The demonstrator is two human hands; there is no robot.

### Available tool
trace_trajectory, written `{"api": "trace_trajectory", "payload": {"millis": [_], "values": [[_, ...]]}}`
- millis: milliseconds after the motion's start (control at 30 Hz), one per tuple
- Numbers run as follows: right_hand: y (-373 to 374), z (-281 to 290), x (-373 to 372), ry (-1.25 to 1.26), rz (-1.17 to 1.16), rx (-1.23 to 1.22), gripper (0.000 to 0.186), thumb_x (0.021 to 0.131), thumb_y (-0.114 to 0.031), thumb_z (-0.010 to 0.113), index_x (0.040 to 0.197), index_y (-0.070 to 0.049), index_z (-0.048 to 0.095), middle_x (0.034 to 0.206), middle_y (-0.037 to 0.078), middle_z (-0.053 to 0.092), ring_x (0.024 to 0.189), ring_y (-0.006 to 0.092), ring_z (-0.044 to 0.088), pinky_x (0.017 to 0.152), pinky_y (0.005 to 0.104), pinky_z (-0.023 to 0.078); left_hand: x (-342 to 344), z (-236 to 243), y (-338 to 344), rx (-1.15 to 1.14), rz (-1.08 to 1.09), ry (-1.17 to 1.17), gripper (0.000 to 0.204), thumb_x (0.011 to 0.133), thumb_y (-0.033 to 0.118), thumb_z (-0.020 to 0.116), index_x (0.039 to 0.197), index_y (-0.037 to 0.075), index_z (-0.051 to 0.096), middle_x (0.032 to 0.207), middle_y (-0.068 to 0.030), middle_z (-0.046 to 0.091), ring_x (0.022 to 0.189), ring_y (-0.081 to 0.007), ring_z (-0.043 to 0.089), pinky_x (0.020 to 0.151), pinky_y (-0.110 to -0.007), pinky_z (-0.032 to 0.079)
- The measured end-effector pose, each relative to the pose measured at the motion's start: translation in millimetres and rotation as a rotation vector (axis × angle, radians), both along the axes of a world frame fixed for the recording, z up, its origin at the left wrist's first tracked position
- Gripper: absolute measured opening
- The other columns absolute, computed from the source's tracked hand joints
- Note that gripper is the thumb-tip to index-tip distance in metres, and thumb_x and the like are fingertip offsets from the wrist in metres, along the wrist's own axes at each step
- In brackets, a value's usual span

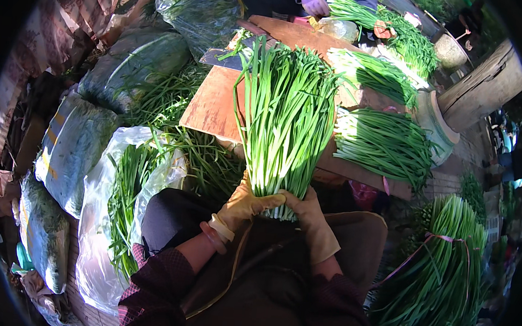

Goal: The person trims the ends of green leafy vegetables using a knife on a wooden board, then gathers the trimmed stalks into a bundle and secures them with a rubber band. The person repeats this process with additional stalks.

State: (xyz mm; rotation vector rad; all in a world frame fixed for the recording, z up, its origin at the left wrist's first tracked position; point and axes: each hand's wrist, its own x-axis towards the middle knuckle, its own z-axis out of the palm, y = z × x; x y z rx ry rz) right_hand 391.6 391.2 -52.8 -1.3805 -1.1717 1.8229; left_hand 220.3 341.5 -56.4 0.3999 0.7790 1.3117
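Note:
A thick bunch of garlic chives (288,117) stands upright in front of me, its green leaves fanning out at the top. My left hand (243,204), in a tan glove, is closed round the lower left side of the pale stem ends. From the right, my right hand (310,221), gloved alike, grips the same base, its thumb close to the left one. Behind the leaves lies a wooden board (213,106). On its right side rest two more bunches, a nearer bunch (387,144) and a farther bunch (377,77).
At the right stands a large chive bundle (447,252) tied with pink string. An open clear plastic bag (92,242) with chives is at my left, near several wrapped packs. Across the board shows another person's purple-gloved hand (312,2). A wooden post (484,87) rises at the right.

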Motion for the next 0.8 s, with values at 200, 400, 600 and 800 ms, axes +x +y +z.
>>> {"api": "trace_trajectory", "payload": {"millis": [200,400,600,800], "values": [[-0.7,20.9,9.6,0.174,-0.067,0.054,0.048,0.084,-0.007,0.078,0.127,0.001,0.059,0.111,0.010,0.069,0.096,0.0193,0.067,0.085,0.0324,0.054,-34.6,-8.1,-5.1,0.115,-0.158,-0.137,0.039,0.101,0.009,0.055,0.138,0.003,0.045,0.123,-0.0155,0.052,0.105,-0.0259,0.059,0.095,-0.039,0.055],[1.9,19.7,13.6,0.114,-0.075,0.009,0.049,0.085,-0.009,0.078,0.129,0.002,0.058,0.114,0.011,0.069,0.099,0.0202,0.067,0.087,0.0325,0.054,-57.7,-44.3,-6.1,0.254,-0.277,-0.007,0.044,0.105,0.021,0.046,0.142,0.001,0.037,0.120,-0.0223,0.041,0.109,-0.0351,0.051,0.101,-0.054,0.050],[-0.7,20.0,14.9,0.132,-0.081,-0.045,0.051,0.087,-0.012,0.077,0.131,0.002,0.056,0.117,0.011,0.069,0.102,0.0205,0.067,0.088,0.0328,0.055,-22.6,-10.4,1.6,0.047,-0.157,0.125,0.043,0.094,0.004,0.061,0.135,0.004,0.047,0.130,-0.0109,0.055,0.105,-0.0135,0.059,0.094,-0.031,0.052],[3.1,17.6,11.5,0.224,-0.037,-0.018,0.050,0.088,-0.017,0.077,0.130,0.000,0.058,0.115,0.009,0.069,0.103,0.0176,0.065,0.090,0.0324,0.052,17.1,13.2,0.5,0.140,0.125,0.905,0.054,0.081,0.001,0.069,0.132,0.001,0.052,0.102,-0.0094,0.071,0.088,-0.0185,0.067,0.079,-0.033,0.053]]}}
